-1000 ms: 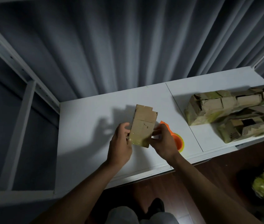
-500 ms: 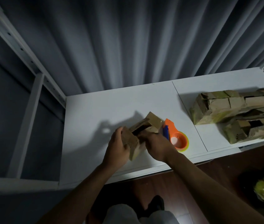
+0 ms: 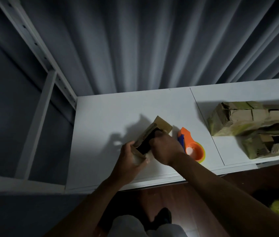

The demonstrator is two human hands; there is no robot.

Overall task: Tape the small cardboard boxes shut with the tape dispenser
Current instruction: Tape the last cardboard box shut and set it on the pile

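The small cardboard box (image 3: 150,136) lies tilted over the white bench (image 3: 101,120), its open mouth turned up toward the person so the dark inside shows and the flaps can be reached. The left hand (image 3: 132,159) grips the near end of the box, fingers curled round it, apparently to steady it while the other hand works. The right hand (image 3: 165,147) sits at the box's open side with its fingers curled over the edge; whether they pinch a flap or merely press it cannot be told, since the knuckles hide the fingertips. One flap (image 3: 163,124) stands out at the far end, not folded in, so the box does not look ready for tape. The tape dispenser (image 3: 191,146), orange with a blue part and a yellowish roll, lies flat on the bench just beside the right hand, apart from it and untouched; it seems parked there so the hand can take it up quickly once the flaps are closed. On the adjoining panel to the right, a pile of other cardboard boxes (image 3: 255,129) lies well apart from the work, some with dark openings, most likely the supply awaiting the same treatment. Judging by this, the folding step is in hand and taping has not yet begun.
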